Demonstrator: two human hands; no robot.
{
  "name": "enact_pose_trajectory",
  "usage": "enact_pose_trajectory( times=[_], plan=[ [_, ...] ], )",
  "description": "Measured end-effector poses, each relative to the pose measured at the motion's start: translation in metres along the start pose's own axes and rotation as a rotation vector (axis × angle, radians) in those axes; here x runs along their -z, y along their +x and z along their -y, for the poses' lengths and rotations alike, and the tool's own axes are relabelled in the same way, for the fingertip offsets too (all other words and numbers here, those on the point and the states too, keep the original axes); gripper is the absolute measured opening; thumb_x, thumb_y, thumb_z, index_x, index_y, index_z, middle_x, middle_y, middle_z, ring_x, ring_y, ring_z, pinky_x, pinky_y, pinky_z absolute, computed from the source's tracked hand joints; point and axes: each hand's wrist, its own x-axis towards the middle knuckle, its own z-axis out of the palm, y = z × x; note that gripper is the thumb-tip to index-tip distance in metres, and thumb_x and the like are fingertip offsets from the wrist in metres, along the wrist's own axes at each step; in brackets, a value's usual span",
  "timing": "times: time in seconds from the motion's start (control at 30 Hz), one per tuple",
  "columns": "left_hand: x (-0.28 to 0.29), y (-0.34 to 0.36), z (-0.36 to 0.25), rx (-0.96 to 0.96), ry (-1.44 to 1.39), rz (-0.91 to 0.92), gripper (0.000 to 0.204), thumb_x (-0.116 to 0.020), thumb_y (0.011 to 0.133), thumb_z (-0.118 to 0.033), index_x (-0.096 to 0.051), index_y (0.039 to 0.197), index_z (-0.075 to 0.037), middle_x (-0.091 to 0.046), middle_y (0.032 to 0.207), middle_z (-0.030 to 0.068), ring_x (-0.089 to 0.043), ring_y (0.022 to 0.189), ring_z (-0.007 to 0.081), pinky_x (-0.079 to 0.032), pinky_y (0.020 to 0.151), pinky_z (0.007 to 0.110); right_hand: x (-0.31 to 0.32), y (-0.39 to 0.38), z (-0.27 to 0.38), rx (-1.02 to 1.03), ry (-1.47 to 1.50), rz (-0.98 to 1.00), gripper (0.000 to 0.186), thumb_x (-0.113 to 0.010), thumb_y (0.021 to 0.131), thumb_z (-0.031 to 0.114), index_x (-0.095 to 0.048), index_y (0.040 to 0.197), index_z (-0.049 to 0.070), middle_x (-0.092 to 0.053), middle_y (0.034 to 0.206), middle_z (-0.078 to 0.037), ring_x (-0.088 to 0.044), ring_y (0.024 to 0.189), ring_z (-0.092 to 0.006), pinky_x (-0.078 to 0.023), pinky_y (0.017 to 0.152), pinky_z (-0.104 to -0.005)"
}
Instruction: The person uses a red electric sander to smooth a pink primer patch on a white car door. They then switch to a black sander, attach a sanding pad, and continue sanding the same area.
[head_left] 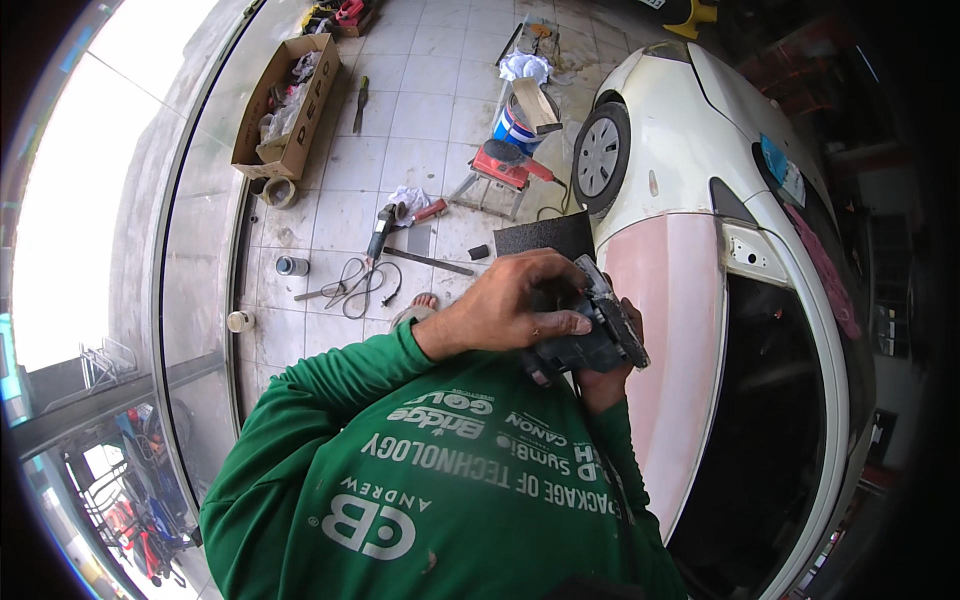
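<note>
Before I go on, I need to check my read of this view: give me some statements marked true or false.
1. Left hand and right hand both hold the dark power tool. True.
2. The car panel beside the hands is blue. False: the car panel is pinkish.
3. A long dark strip lies on the tiled floor. True.
4. The cardboard box is closed. False: the cardboard box is open, with things inside.

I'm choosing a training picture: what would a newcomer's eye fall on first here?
Probably the pinkish door panel on the white car at right. Then, near the middle, the dark, dusty tool between the person's left grip and right grip. An open cardboard box stands out at upper left.
</note>
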Motion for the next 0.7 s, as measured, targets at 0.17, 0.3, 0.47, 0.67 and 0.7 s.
enact_pose_trajectory(
  times=[0.17,0.3,0.47,0.67,0.7],
  plan=[
    [0.001,-0.004,-0.009,0.097,-0.090,0.005,0.043,-0.089,0.085,-0.018,-0.068,0.118,0.000,-0.072,0.106,0.0126,-0.072,0.097,0.0213,-0.057,0.088,0.035,0.001,-0.001,-0.002,0.019,0.008,-0.090,0.055,-0.046,0.105,0.041,-0.057,0.143,0.003,-0.070,0.126,-0.017,-0.068,0.114,-0.0292,-0.053,0.105,-0.0461],
    [-0.003,-0.004,-0.006,-0.042,-0.046,-0.061,0.040,-0.087,0.087,-0.014,-0.068,0.118,0.001,-0.073,0.103,0.0116,-0.072,0.097,0.0207,-0.057,0.089,0.035,0.010,-0.002,-0.008,0.033,0.053,0.031,0.056,-0.045,0.104,0.041,-0.057,0.142,0.002,-0.069,0.129,-0.019,-0.068,0.117,-0.0303,-0.053,0.106,-0.0458],
    [0.008,-0.008,0.006,-0.040,0.044,-0.149,0.030,-0.084,0.089,-0.012,-0.071,0.113,0.000,-0.073,0.100,0.0102,-0.072,0.095,0.0207,-0.057,0.086,0.036,0.020,-0.007,-0.010,0.065,0.102,-0.104,0.062,-0.045,0.102,0.039,-0.053,0.148,-0.002,-0.065,0.138,-0.025,-0.064,0.126,-0.0339,-0.049,0.114,-0.0469],
    [0.003,-0.002,0.012,-0.156,0.016,-0.091,0.018,-0.080,0.088,-0.006,-0.074,0.105,-0.001,-0.074,0.098,0.0128,-0.073,0.091,0.0296,-0.058,0.080,0.038,0.028,-0.004,-0.010,0.055,0.116,-0.091,0.064,-0.048,0.101,0.038,-0.049,0.150,-0.004,-0.063,0.137,-0.027,-0.066,0.123,-0.0348,-0.051,0.112,-0.0472],
    [0.001,-0.001,0.013,-0.152,0.018,-0.093,0.019,-0.080,0.088,-0.006,-0.074,0.105,-0.001,-0.074,0.099,0.0129,-0.073,0.091,0.0305,-0.058,0.081,0.039,0.028,-0.003,-0.010,0.052,0.116,-0.077,0.064,-0.047,0.101,0.038,-0.049,0.150,-0.004,-0.063,0.137,-0.026,-0.066,0.123,-0.0348,-0.052,0.110,-0.0468]
  ],
)
